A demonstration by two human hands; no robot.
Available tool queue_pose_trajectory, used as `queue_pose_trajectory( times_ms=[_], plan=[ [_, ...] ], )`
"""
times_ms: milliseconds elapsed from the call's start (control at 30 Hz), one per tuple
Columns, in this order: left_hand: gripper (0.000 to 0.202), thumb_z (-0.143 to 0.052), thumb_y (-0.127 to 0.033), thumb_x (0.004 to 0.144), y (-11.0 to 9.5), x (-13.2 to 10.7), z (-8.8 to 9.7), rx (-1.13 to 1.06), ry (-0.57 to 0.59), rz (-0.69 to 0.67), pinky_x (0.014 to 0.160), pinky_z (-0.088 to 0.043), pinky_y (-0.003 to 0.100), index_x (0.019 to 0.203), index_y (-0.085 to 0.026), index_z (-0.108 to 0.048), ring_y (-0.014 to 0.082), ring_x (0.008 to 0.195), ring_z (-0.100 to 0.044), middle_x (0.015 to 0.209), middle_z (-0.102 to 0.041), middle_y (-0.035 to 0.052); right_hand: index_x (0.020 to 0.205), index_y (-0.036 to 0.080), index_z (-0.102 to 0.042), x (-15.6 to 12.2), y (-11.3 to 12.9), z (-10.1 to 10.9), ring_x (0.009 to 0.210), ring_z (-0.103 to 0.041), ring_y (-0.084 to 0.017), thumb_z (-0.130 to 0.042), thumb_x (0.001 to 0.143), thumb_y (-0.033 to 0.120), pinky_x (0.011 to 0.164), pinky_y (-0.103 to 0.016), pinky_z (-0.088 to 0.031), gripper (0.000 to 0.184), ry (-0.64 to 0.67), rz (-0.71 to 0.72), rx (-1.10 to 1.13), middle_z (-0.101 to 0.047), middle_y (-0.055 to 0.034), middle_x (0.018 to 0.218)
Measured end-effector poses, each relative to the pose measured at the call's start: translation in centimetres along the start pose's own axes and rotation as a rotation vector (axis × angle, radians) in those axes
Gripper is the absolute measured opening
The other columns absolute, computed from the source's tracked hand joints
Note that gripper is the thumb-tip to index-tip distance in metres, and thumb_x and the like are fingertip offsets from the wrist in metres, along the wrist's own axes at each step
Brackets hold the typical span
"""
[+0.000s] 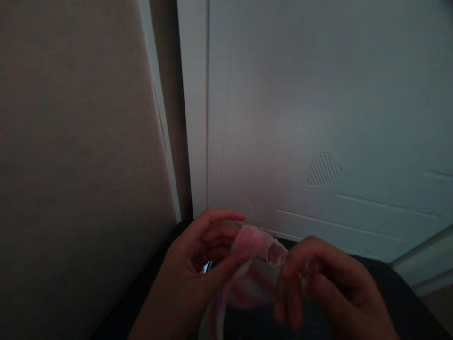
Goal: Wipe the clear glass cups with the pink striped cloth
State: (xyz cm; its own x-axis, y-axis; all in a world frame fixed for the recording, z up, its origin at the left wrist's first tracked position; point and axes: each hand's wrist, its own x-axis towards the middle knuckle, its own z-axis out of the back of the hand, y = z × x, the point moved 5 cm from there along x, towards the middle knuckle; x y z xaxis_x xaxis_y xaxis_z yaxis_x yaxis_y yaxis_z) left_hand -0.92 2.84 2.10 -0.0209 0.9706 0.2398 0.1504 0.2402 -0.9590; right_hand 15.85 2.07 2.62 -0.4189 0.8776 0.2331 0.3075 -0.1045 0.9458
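A pink-and-white striped cloth band [255, 285] curves in a loop between my hands, one end hanging down at the lower left. My left hand [193, 269] grips its plain pink part [250, 240], thumb below and fingers behind. Just right of the pink part is a glossy, see-through piece [276, 253], perhaps plastic. My right hand [334, 283] is closed, its thumb and bent fingers around a clear, shiny bit [306, 276]. Dim light and blur hide whether that bit joins the band.
A pale panel [283, 118] with embossed hearts and grooved lines stands upright close ahead. A beige wall [71, 141] with a light trim strip rises on the left. My dark-clothed legs [392, 302] lie below the hands. A small bright spot [206, 267] shows behind my left hand.
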Motion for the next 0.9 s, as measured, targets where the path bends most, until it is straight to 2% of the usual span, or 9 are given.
queue_pose_trajectory(
  times_ms=[33, 133, 233, 333, 467, 600, 733, 900],
  plan=[
    [0.029, -0.073, -0.013, 0.076, -0.06, -0.03, -0.08, -0.005, 0.013, -0.006, 0.063, -0.058, 0.014, 0.098, -0.031, -0.066, 0.0122, 0.073, -0.075, 0.083, -0.078, -0.005, 0.089, 0.026, -0.073, 0.07, 0.03, -0.02, 0.061, -0.068, -0.014, -0.072, 0.082, 0.033, 0.061, -0.021, -0.054, 0.01, -0.005, 0.003, 0.037, -0.069, 0.0028, 0.063],
    [0.031, -0.073, -0.01, 0.074, -0.24, -0.14, -0.18, -0.037, -0.026, 0.013, 0.06, -0.058, 0.014, 0.095, -0.031, -0.068, 0.0132, 0.072, -0.075, 0.082, -0.078, -0.0044, 0.09, 0.027, -0.072, 0.22, 0.23, -0.22, 0.065, -0.068, -0.013, -0.082, 0.07, 0.019, 0.065, -0.02, -0.054, 0.023, 0.023, 0.0, 0.061, -0.071, 0.0047, 0.067],
    [0.025, -0.073, -0.015, 0.075, -0.39, -0.3, -0.24, -0.082, -0.079, 0.041, 0.056, -0.059, 0.017, 0.094, -0.029, -0.069, 0.0166, 0.071, -0.075, 0.082, -0.078, -0.002, 0.089, 0.028, -0.072, 0.4, 0.47, -0.14, 0.065, -0.067, -0.01, -0.078, 0.071, 0.01, 0.064, -0.016, -0.051, 0.026, 0.001, 0.011, 0.002, -0.071, 0.006, 0.068],
    [0.018, -0.068, -0.02, 0.081, -0.44, -0.45, -0.24, -0.106, -0.06, 0.025, 0.057, -0.059, 0.019, 0.096, -0.03, -0.069, 0.0165, 0.069, -0.075, 0.085, -0.078, -0.0009, 0.09, 0.029, -0.072, 0.55, 0.8, 0.08, 0.064, -0.064, -0.009, -0.074, 0.074, 0.01, 0.062, -0.014, -0.05, 0.024, -0.055, 0.069, -0.095, -0.069, 0.0059, 0.069],
    [0.019, -0.064, -0.019, 0.083, 0.14, -0.49, 0.33, -0.102, -0.081, 0.027, 0.056, -0.058, 0.019, 0.098, -0.031, -0.068, 0.0157, 0.068, -0.074, 0.092, -0.078, -0.0009, 0.089, 0.03, -0.072, 0.61, 0.88, 0.39, 0.064, -0.061, -0.01, -0.075, 0.074, 0.013, 0.062, -0.015, -0.05, 0.024, -0.147, 0.107, -0.21, -0.066, 0.0053, 0.069],
    [0.024, -0.068, -0.018, 0.081, 0.5, -0.28, 0.45, -0.124, -0.05, 0.026, 0.06, -0.059, 0.02, 0.1, -0.032, -0.068, 0.0174, 0.076, -0.075, 0.096, -0.078, -0.0008, 0.088, 0.029, -0.072, 0.58, 0.41, 0.45, 0.062, -0.059, -0.011, -0.075, 0.073, 0.014, 0.059, -0.015, -0.048, 0.021, -0.199, 0.084, -0.187, -0.065, 0.0047, 0.067],
    [0.026, -0.073, -0.017, 0.077, 0.2, -0.17, 0.41, -0.119, -0.064, 0.013, 0.059, -0.059, 0.018, 0.098, -0.032, -0.068, 0.0163, 0.072, -0.075, 0.091, -0.078, -0.0029, 0.089, 0.029, -0.071, 0.6, 0.17, 0.21, 0.066, -0.059, -0.009, -0.074, 0.074, 0.011, 0.059, -0.012, -0.046, 0.023, -0.175, 0.057, -0.134, -0.066, 0.0055, 0.07],
    [0.035, -0.071, -0.006, 0.074, -0.26, -0.19, 0.34, -0.066, -0.107, -0.022, 0.059, -0.056, 0.013, 0.094, -0.034, -0.069, 0.0109, 0.067, -0.073, 0.074, -0.075, -0.0081, 0.085, 0.028, -0.071, 0.5, 0.17, -0.22, 0.064, -0.058, -0.007, -0.074, 0.072, 0.009, 0.059, -0.012, -0.044, 0.023, -0.097, 0.019, -0.097, -0.065, 0.0066, 0.069]
  ],
)
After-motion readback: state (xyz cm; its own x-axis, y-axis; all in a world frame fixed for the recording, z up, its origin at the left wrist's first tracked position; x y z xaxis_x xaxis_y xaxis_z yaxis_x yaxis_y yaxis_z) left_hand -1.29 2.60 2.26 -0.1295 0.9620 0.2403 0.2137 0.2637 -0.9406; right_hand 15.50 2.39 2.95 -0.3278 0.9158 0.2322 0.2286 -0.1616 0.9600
